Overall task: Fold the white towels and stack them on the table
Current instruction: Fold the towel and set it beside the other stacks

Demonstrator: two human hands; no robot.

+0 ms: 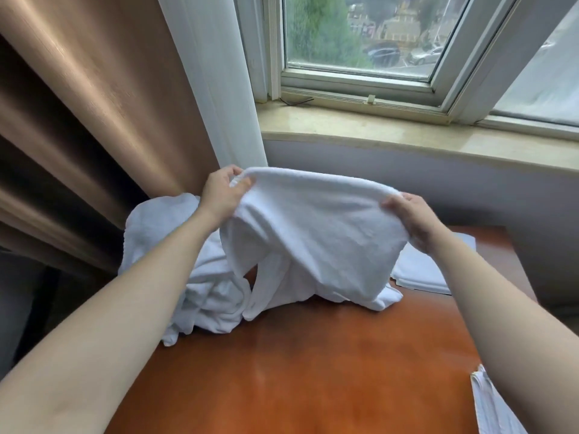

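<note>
A glossy orange-brown table (313,371) fills the foreground. Above it, the left hand (221,194) and right hand (413,220) each pinch a top corner of a white towel (313,230), its lower end draping onto the table; a crumpled heap (175,270) lies left, a folded towel (419,270) right, the window (360,36) beyond.

- A towel (313,233) hangs between both hands above the counter's (297,371) far middle.
- A towel heap (188,277) sits at the far left edge.
- Folded towels (423,270) lie at the far right corner.
- Cloth (492,405) overhangs the near right edge.
</note>
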